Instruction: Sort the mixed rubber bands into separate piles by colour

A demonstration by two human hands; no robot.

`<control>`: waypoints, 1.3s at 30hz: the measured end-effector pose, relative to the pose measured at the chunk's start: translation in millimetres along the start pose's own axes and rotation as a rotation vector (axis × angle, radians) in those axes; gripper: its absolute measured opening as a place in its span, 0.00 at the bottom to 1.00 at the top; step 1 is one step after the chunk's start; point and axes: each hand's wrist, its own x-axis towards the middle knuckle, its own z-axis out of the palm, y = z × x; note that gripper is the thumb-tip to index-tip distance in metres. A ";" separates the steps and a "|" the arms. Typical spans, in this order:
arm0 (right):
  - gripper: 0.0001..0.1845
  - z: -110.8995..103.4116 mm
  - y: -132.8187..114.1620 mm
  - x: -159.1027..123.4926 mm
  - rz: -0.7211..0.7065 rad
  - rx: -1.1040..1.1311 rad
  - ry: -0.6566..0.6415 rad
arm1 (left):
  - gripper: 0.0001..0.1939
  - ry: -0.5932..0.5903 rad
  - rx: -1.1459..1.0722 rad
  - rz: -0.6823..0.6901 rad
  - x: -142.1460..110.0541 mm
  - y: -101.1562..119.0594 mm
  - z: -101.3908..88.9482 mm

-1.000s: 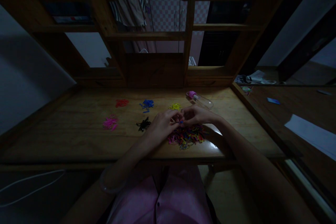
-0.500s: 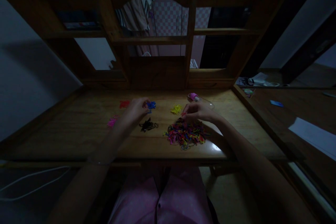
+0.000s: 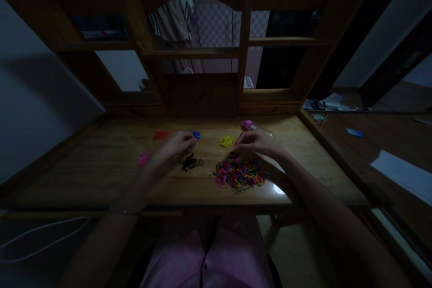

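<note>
the bench (image 3: 94, 175) is pale, glossy wood, with a bright patch of glare near its front edge. a mixed pile (image 3: 239, 173) of many-coloured bands lies toward the front, right of the middle. a yellow heap (image 3: 227, 141) sits just behind it, near a clear bottle (image 3: 266, 132) lying on its side. to the left are a black heap (image 3: 189, 162), a partly covered blue heap (image 3: 196, 135), a red heap (image 3: 161, 135) and a pink heap (image 3: 143, 158).
</note>
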 end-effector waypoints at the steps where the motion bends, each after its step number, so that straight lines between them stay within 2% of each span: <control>1: 0.15 -0.1 1.1 0.3 -0.002 -0.004 -0.001 | 0.11 -0.012 -0.007 0.000 -0.8 0.5 2.1; 8: 0.15 -0.3 4.2 1.5 0.005 -0.015 0.014 | 0.12 0.054 0.153 0.101 8.8 -0.3 3.3; 12: 0.14 -0.4 0.0 0.4 0.010 -0.060 0.006 | 0.12 0.074 0.196 0.180 4.2 21.0 20.3; 13: 0.14 -0.4 -0.9 0.1 0.012 -0.065 0.004 | 0.12 0.051 0.155 0.209 0.7 29.5 28.6; 17: 0.14 -0.9 -1.8 -0.7 0.027 -0.063 -0.007 | 0.14 -0.162 -0.142 0.298 -14.9 62.6 64.6; 19: 0.14 -2.0 -0.8 -1.2 0.042 -0.060 -0.018 | 0.13 -0.236 -0.216 0.326 -20.5 73.8 75.9; 21: 0.14 -3.4 0.4 -1.9 0.057 -0.064 -0.029 | 0.11 -0.250 -0.219 0.338 -24.5 81.0 80.1; 24: 0.15 -4.6 1.3 -2.8 0.072 -0.064 -0.041 | 0.06 -0.186 -0.168 0.338 -29.5 87.4 77.5; 28: 0.14 -3.3 -0.7 -2.6 0.071 -0.045 -0.056 | 0.06 -0.157 -0.068 0.370 -33.6 87.8 67.2; 31: 0.15 -2.1 -5.0 -2.9 0.057 -0.060 -0.049 | 0.07 -0.108 -0.032 0.313 -29.1 74.0 47.6; 34: 0.18 -2.0 -10.5 -4.4 0.021 -0.087 -0.025 | 0.11 0.078 -0.036 0.151 -18.7 44.2 10.4; 36: 0.21 -1.8 -13.5 -5.7 0.009 -0.092 -0.010 | 0.12 0.236 0.080 0.082 -12.1 18.7 -19.9; 38: 0.22 -1.5 -15.3 -6.6 0.010 -0.078 -0.002 | 0.12 0.323 0.214 0.018 -7.4 -7.1 -47.9; 39: 0.22 -1.2 -15.6 -6.7 0.013 -0.066 -0.001 | 0.12 0.326 0.255 -0.006 -6.0 -19.1 -59.3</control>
